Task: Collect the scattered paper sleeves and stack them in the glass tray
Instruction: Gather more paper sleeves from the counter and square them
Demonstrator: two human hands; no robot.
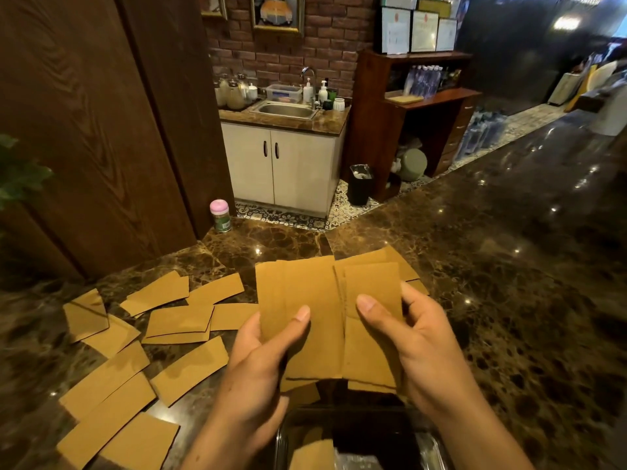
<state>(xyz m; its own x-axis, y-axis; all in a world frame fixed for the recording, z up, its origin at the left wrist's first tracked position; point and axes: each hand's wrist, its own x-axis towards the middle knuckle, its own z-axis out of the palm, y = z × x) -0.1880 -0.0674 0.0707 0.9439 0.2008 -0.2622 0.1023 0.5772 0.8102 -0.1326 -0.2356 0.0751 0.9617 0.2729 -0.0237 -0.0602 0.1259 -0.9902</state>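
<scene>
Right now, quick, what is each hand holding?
Left hand: grips the fanned bunch of flat tan paper sleeves.
Right hand: pinches the same bunch's right side.

A brick wall (291,52) backs a sink (285,110) on white cabinets (281,164).

Both hands hold a bundle of paper sleeves (315,320) above the glass tray (359,435): the left hand (261,361) pinches its left part, the right hand (417,337) its right. More scattered sleeves (135,351) lie on the marble counter (509,283) to the left.
</scene>
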